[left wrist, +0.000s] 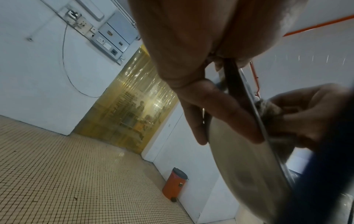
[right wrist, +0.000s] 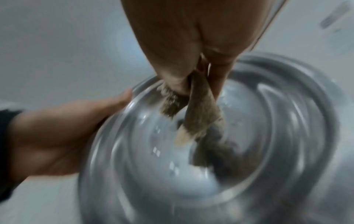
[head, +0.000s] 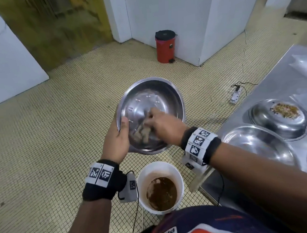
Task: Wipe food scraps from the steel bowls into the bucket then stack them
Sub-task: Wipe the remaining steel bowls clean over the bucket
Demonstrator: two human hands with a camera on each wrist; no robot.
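My left hand (head: 120,135) grips the near-left rim of a steel bowl (head: 158,94), thumb inside, holding it tilted above the floor. The left wrist view shows my left hand (left wrist: 210,109) clamped on the bowl's rim (left wrist: 272,144). My right hand (head: 158,123) reaches into the bowl and pinches a dirty grey-brown cloth (head: 143,133) against its inner wall. From the right wrist, the cloth (right wrist: 201,125) hangs from my right hand (right wrist: 193,78) into the shiny bowl (right wrist: 287,136). A white bucket (head: 178,171) with brown scraps stands on the floor below.
A steel counter (head: 283,76) runs along the right, carrying an empty bowl (head: 256,145) and a bowl with food scraps (head: 277,119). A red pedal bin (head: 165,46) stands by the far wall. A power strip (head: 236,96) and cables lie on the tiled floor.
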